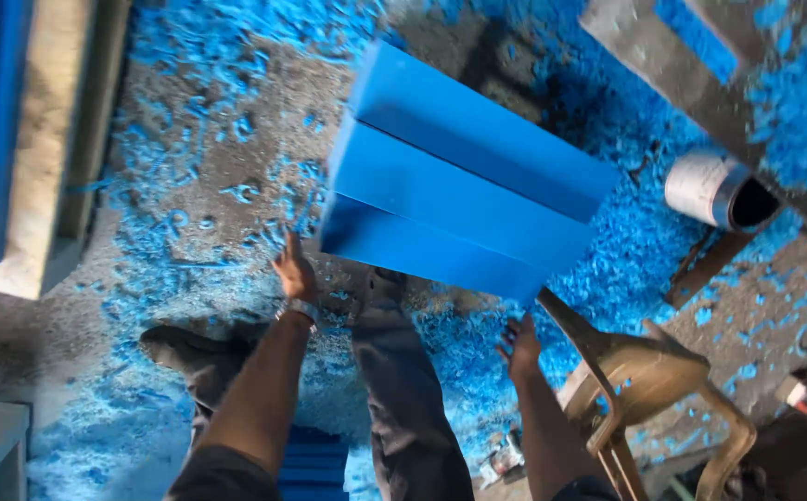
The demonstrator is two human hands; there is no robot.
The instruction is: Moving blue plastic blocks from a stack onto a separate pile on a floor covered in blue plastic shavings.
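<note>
Blue stepped plastic profile (464, 181) sits tilted above the shavings-strewn floor (190, 139), w/ left hand (294, 271) & right hand (520, 345) both spread flat-fingered just under its near edge, not clamped, apparently to steady it, beside a tan plastic chair (649, 390).

Blue shavings (645, 250) litter the floor (236, 158). A white can (714, 190) lies on its side near a tan plastic chair (649, 376).
</note>
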